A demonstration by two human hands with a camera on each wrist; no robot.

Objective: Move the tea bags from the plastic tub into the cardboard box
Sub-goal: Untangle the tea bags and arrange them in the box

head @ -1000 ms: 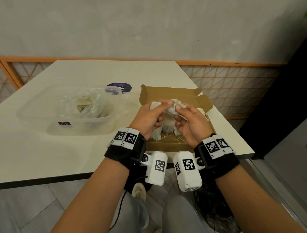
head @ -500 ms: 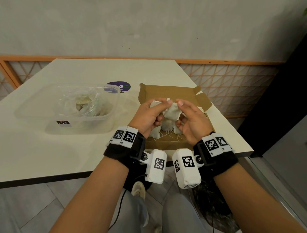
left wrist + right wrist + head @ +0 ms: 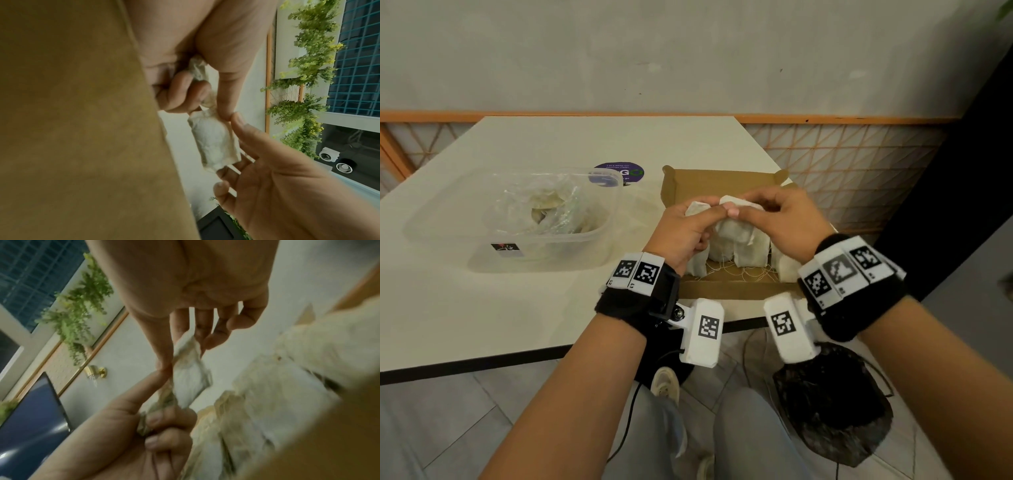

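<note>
Left hand (image 3: 685, 233) and right hand (image 3: 787, 219) both pinching tea bags (image 3: 736, 205) above cardboard box (image 3: 722, 178), several bags already standing inside. Plastic tub (image 3: 571, 253) at 9 o'clock of box on worktop (image 3: 482, 308), crumpled contents remaining; transfer judged partly done.

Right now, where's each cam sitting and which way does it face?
Head: worn up top, looks down at table, plastic tub, cardboard box; both forearms show.
Left wrist: under left hand, faces its fingers; right hand opposite.
Right wrist: under right hand, faces left hand, box beside.
All share the tea bag pinched between both hands.
</note>
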